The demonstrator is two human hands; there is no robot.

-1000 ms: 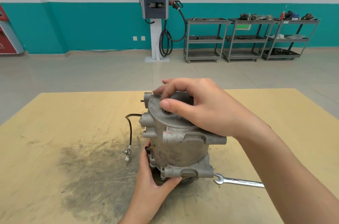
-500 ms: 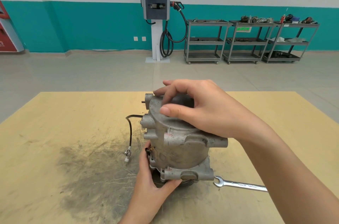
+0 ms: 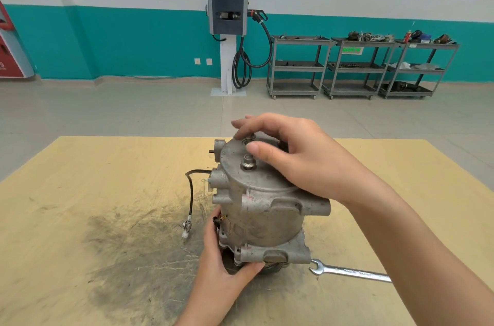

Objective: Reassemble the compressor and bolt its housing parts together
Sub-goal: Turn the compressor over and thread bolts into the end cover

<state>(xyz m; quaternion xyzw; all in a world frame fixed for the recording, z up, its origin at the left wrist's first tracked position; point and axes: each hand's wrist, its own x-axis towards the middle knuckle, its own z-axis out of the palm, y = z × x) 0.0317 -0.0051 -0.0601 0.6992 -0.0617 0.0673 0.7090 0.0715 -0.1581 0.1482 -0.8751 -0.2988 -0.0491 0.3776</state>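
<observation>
The grey metal compressor (image 3: 263,213) stands upright on the wooden table (image 3: 80,192). My left hand (image 3: 224,269) grips its lower flange and base from the near left, thumb under the front edge. My right hand (image 3: 302,157) lies over the top cover, with index finger and thumb closed around a small bolt (image 3: 250,137) at the cover's far edge. A second bolt (image 3: 248,162) with a washer stands uncovered on the near side of the cover. A black cable with a white plug (image 3: 187,226) hangs from the compressor's left side.
A combination wrench (image 3: 347,272) lies on the table right of the compressor's base, partly under my right forearm. A dark greasy smear (image 3: 133,245) covers the table to the left. Behind are a charging post and metal shelf carts.
My right thumb has lifted off the near bolt, which now shows, and my fingertips have shifted to the far bolt. My left hand keeps its hold on the base.
</observation>
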